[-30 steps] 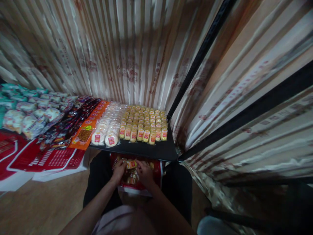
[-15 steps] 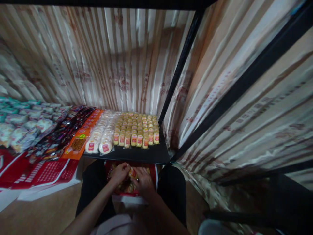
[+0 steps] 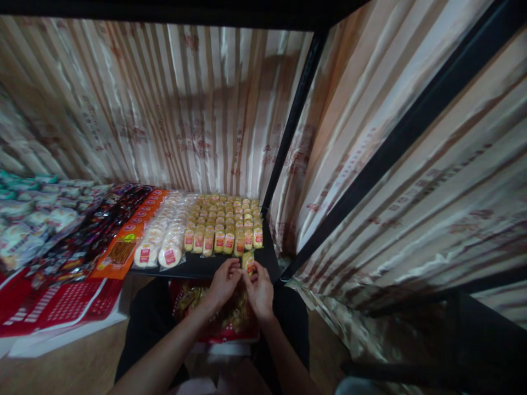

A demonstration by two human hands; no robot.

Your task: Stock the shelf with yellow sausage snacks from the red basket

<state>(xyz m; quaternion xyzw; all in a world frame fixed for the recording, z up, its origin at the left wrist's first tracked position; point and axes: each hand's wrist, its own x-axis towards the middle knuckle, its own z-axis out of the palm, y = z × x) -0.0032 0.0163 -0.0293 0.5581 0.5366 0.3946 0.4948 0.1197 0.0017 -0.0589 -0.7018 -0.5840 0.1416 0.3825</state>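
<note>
My right hand (image 3: 261, 286) pinches a small yellow wrapped snack cake (image 3: 247, 261) with a red label, holding it upright over the front edge of the black shelf (image 3: 197, 269). Close on its left is my left hand (image 3: 224, 281), fingers curled and tips drawn together beside the wrapper; whether they grip its edge is unclear. Just beyond my fingers, rows of similar yellow wrapped cakes (image 3: 219, 233) stand on the shelf. Below my wrists, a red box (image 3: 242, 332) between my knees holds more yellow wrapped pieces (image 3: 191, 299), partly covered by my forearms.
Left of the cakes lie round white packaged biscuits (image 3: 169, 255), an orange snack packet (image 3: 117, 255), dark packets (image 3: 78, 244) and white-green bags (image 3: 37, 214). A red printed box (image 3: 66, 304) juts out at left. Black frame posts (image 3: 293, 123) and pleated curtains (image 3: 197, 109) enclose the shelf.
Both hands have risen forward from the red box to the shelf's front edge, carrying the yellow wrapped cake. The view has shifted slightly.
</note>
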